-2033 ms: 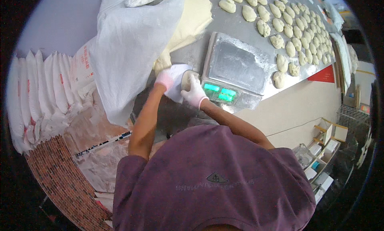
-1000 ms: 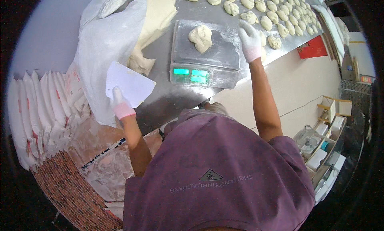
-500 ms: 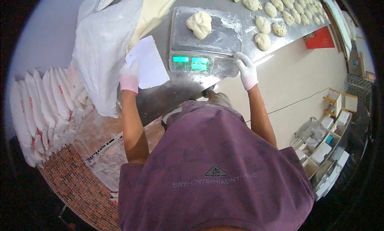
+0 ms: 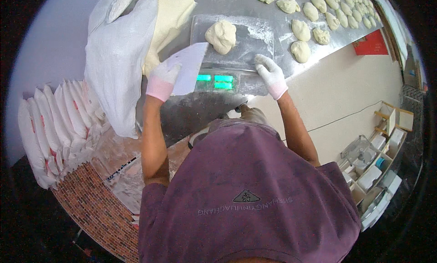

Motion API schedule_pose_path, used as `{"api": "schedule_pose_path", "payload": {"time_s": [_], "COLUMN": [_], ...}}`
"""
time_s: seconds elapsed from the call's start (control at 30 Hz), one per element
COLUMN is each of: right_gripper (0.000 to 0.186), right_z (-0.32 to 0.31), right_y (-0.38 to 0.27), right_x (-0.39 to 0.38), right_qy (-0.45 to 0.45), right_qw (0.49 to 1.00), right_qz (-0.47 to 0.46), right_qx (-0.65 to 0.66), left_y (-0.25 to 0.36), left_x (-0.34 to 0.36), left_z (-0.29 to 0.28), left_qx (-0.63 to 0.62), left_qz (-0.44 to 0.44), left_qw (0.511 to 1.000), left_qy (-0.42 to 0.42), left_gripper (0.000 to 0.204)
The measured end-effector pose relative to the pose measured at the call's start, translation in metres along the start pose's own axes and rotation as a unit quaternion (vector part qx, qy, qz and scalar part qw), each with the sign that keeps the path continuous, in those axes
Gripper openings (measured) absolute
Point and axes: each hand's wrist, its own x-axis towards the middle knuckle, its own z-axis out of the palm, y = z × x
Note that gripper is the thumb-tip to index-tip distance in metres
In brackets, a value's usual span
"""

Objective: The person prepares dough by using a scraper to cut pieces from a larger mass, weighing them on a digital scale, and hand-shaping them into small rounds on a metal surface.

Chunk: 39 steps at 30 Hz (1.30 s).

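A lump of pale dough [image 4: 221,37] rests on the floury platform of a digital scale [image 4: 248,51], whose green display [image 4: 223,78] is lit. My left hand [image 4: 164,77], in a white glove with a pink cuff, grips a white dough scraper [image 4: 190,71]. The scraper's blade is tilted over the scale's left side and hides part of it. At the scale's right front corner is my right hand [image 4: 271,76], gloved alike, with the thumb apart from the fingers and nothing visible in it.
Several dough pieces [image 4: 311,11] lie in rows to the right on the metal table. A large dough sheet [image 4: 170,26] sits at left beside white plastic sheeting [image 4: 120,58]. White sacks [image 4: 63,112] stand far left. A red box [image 4: 371,43] is beyond the table's right edge.
My left hand has brought the scraper rightward and up, from beside the scale to over its left side. My right hand has shifted slightly left along the scale's right end.
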Motion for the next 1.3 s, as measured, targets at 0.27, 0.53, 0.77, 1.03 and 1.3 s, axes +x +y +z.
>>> {"api": "schedule_pose_path", "payload": {"time_s": [0.27,0.53,0.77,1.03,1.3], "right_gripper": [0.037,0.049,0.038,0.028,0.041], "right_z": [0.011,0.042,0.061,0.093,0.174], "right_y": [-0.016,-0.018,-0.016,-0.083,-0.124], "right_x": [0.004,-0.008,-0.006,0.030,0.082], "right_qy": [-0.081,-0.025,0.122,0.041,-0.230], "right_qw": [0.996,0.996,0.990,0.993,0.902], "right_qz": [0.038,0.086,-0.018,-0.083,-0.294], "right_qx": [-0.014,-0.002,-0.068,-0.068,-0.218], "left_y": [0.061,0.011,0.041,-0.034,-0.020], "left_x": [0.095,0.146,0.054,-0.032,-0.114], "left_z": [-0.010,0.091,0.084,-0.001,-0.003], "left_qx": [0.000,-0.077,-0.142,-0.469,-0.309], "left_qz": [0.030,-0.094,0.113,-0.454,-0.563], "left_qw": [0.989,0.966,0.981,0.690,0.749], "left_qy": [-0.147,-0.230,-0.068,0.312,0.162], "left_gripper": [0.025,0.039,0.023,0.028,0.037]}}
